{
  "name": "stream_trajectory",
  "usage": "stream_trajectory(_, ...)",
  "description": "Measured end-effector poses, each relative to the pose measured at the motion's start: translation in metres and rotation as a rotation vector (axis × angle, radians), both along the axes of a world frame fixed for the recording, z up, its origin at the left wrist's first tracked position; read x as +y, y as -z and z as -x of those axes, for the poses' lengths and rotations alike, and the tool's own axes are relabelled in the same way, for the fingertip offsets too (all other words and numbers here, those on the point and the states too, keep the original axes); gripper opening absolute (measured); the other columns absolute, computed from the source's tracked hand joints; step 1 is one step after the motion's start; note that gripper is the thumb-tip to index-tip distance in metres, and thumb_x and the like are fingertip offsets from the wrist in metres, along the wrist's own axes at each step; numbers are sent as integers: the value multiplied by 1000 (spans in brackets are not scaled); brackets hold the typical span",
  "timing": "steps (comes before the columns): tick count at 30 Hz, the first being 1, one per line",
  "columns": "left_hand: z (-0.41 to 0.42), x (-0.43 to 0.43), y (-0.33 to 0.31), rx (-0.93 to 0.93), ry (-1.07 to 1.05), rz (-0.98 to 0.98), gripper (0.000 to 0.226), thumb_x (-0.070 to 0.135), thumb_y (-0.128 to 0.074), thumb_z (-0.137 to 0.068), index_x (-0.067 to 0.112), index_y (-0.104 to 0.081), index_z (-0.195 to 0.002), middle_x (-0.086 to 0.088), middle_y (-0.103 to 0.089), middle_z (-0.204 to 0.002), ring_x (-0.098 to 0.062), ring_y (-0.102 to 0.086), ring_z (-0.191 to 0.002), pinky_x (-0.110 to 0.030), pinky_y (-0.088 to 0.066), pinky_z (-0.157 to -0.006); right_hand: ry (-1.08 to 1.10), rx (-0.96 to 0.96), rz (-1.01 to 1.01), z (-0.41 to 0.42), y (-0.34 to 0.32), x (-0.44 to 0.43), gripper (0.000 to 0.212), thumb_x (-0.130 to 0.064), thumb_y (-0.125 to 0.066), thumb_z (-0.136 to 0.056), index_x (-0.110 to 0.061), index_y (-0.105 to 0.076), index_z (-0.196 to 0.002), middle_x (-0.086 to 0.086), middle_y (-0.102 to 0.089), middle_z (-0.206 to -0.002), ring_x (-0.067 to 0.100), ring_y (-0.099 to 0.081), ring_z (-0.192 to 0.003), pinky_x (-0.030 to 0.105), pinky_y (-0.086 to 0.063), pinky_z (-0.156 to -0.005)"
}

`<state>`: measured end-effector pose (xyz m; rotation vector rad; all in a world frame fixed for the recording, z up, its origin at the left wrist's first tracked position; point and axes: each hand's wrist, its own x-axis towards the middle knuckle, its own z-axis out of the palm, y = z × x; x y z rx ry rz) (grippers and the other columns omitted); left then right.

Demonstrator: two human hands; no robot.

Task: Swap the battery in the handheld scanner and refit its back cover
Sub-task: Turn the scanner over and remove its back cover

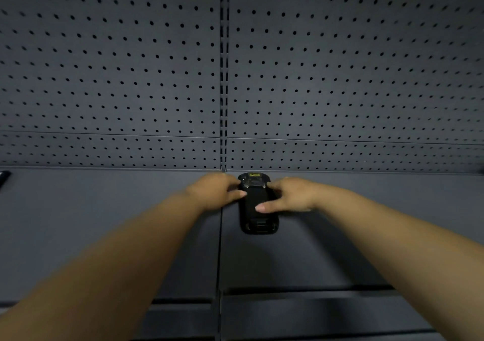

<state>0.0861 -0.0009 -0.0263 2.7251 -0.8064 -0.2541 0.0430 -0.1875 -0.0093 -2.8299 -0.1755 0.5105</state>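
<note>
A black handheld scanner [258,216] lies back-up on the dark grey shelf [340,236], close to the pegboard wall, with a small yellow label at its far end. My left hand [217,191] touches the scanner's left side near the top, its thumb resting on the back. On the other side, my right hand [286,195] holds the edge, thumb laid across the middle of the back cover. Both hands are motion-blurred. No loose battery is visible.
A grey pegboard wall [340,65] rises directly behind the shelf, with a slotted upright [223,78] in the middle. A dark object [4,177] pokes in at the far left edge. The front lip of the shelf [301,304] runs below my arms.
</note>
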Motion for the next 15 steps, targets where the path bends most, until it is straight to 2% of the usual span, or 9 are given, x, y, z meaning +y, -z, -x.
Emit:
stream_trajectory(3, -6, -6, -5, -98, 74, -86, 37, 29, -43, -95, 14, -54, -126, -12, -59, -127, -28, -53, -114, -36, -42, -95, 5, 29, -16, 5, 4, -1, 88, -61, -68, -66, -19, -40, -139, 2, -56, -134, 21, -53, -119, 29, -42, -102)
stream_trajectory(5, -10, -9, -10, -146, 121, -165, 36, 27, -41, -96, 12, -53, -127, -14, -59, -127, -30, -53, -116, -36, -42, -96, 3, 18, -25, 7, 6, -1, 84, -59, -71, -65, -21, -42, -135, 2, -58, -131, 22, -55, -116, 29, -43, -99)
stream_trajectory(10, -20, -18, -17, -237, 204, -432, 30, 21, -38, -97, 12, -56, -119, -13, -63, -117, -30, -58, -106, -36, -45, -88, -4, 1, -24, 9, 6, 0, 81, -56, -72, -66, -18, -45, -132, 5, -59, -129, 24, -55, -115, 35, -45, -100)
stream_trajectory(15, -24, -12, -11, -405, 286, -488, 28, 11, -43, -91, 14, -55, -116, -11, -63, -108, -28, -61, -94, -37, -51, -82, -14, 10, -16, 8, 3, 2, 78, -53, -73, -67, -17, -46, -131, 5, -59, -129, 24, -55, -115, 36, -46, -100)
